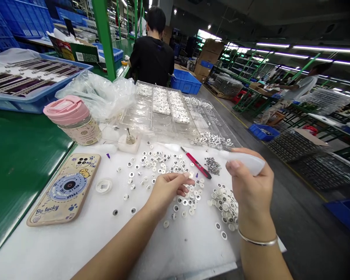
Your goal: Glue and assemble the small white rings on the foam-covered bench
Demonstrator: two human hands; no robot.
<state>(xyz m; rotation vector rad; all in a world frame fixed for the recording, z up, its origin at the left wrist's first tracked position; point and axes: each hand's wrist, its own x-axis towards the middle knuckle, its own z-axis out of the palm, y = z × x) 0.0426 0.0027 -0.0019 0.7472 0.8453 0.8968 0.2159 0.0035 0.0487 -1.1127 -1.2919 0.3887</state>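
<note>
My right hand, wearing a silver bangle, is closed round a translucent white squeeze bottle tipped on its side, its narrow end toward the left. My left hand is closed in a pinch, a small white disc at its fingertips. Beneath and around it, many white discs with dark centres lie scattered on a white foam sheet. Below the bottle sits a heap of white rings. Between the hands are a red pen-like tool and a pile of tiny metal pieces.
A phone in a patterned case, a round clear lid and a pink-lidded cup stand left. Behind are a clear compartment tray of white parts and a plastic bag. A person in black sits ahead.
</note>
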